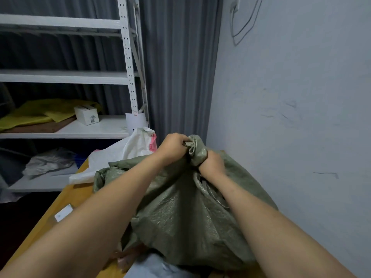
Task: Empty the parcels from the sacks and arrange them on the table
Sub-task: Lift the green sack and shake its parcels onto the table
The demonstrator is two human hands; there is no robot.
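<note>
While the big green woven sack (186, 213) sits on the yellow table (76, 195), the left hand (172, 149) and right hand (212, 162) both squeeze its bunched top tight. The small white label (63, 212) on the table is too blurry to read.

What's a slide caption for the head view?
Left hand and right hand grip the bunched end of a green sack on a yellow table; white sack behind.

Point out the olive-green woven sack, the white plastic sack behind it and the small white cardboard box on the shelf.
olive-green woven sack (180, 217), head view, on its crumpled front side.
white plastic sack (120, 155), head view, on its upper fold.
small white cardboard box (88, 117), head view, on its front face.
</note>
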